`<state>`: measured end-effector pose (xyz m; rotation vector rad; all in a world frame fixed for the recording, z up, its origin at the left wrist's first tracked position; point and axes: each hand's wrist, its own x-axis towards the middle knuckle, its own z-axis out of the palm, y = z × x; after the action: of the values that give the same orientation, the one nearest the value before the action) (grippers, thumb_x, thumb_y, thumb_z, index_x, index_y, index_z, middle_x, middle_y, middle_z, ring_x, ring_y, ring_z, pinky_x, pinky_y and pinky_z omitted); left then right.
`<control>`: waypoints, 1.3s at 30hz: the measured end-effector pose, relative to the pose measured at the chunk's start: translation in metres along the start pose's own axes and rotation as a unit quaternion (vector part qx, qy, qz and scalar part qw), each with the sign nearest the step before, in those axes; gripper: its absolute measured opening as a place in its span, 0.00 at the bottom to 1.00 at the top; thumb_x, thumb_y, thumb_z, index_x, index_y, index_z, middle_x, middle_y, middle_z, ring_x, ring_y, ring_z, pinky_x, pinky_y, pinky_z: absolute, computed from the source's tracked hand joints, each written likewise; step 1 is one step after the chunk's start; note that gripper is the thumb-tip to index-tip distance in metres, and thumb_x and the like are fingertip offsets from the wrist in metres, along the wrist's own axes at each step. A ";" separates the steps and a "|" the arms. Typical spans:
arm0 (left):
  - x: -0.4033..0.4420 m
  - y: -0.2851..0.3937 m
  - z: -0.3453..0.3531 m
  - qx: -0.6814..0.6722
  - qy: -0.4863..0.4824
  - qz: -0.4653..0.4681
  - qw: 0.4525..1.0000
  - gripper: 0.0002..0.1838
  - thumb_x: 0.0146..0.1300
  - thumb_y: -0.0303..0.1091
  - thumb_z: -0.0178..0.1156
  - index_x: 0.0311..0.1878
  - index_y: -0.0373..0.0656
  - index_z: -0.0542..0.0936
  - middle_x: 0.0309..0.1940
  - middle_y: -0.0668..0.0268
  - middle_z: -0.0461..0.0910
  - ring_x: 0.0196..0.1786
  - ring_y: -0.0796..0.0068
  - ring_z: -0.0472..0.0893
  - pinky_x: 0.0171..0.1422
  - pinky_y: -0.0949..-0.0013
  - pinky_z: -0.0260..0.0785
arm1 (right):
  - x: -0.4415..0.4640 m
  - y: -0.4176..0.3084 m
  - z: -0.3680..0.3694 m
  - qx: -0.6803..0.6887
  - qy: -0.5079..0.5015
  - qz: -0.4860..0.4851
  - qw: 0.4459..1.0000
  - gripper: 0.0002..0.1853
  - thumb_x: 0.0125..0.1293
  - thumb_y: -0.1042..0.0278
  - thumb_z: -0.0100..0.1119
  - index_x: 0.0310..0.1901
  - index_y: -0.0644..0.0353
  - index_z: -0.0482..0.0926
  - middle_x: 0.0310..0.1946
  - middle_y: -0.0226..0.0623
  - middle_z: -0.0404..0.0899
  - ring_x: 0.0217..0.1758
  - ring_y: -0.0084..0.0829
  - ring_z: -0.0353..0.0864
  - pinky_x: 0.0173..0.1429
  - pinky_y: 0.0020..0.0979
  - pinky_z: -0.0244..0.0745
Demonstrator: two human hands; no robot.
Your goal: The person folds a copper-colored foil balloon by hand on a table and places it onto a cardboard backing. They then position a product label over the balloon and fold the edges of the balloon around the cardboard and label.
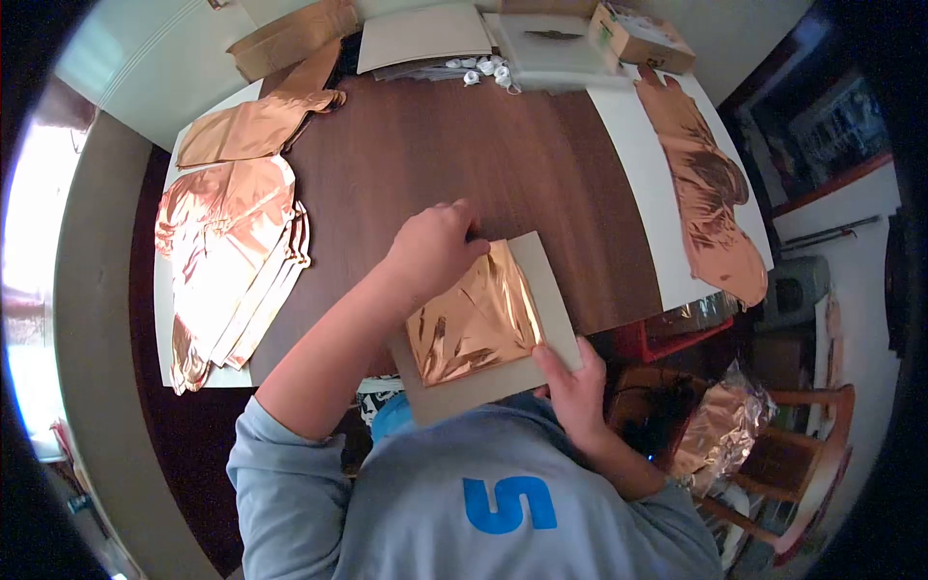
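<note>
A sheet of grey cardboard (pixel 561 290) is tilted in front of my body at the table's near edge. On it lies a folded copper-coloured foil balloon (pixel 474 324), flat and creased. My right hand (pixel 577 391) grips the cardboard's lower right edge, thumb on top beside the foil and fingers underneath. My left hand (pixel 437 246) is closed at the far edge of the foil, its thumb against the foil's upper edge. Whatever its curled fingers hold, if anything, is hidden.
Flat foil balloons (pixel 227 232) are stacked on the table's left side; another foil balloon (pixel 701 184) lies at right. Along the back are board sheets (pixel 425 39), small white bundles (pixel 493 70) and a cardboard box (pixel 643 37). A wooden chair (pixel 822 464) bearing crumpled foil (pixel 720 425) stands at right.
</note>
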<state>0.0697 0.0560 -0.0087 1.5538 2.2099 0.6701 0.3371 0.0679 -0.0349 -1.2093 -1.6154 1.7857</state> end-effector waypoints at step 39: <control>-0.080 -0.022 0.005 0.141 0.034 0.153 0.978 0.41 0.68 0.56 0.57 0.74 0.34 0.64 0.76 0.46 0.60 0.78 0.46 0.60 0.81 0.45 0.49 | 0.040 -0.028 0.002 -0.454 -0.201 -0.492 0.715 0.44 0.49 0.51 0.77 0.68 0.59 0.72 0.71 0.51 0.65 0.71 0.54 0.68 0.76 0.57 0.59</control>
<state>0.0823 -0.0252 -0.0232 2.0699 2.2114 0.5147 0.3085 0.1048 -0.0207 0.0108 -2.7754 0.5020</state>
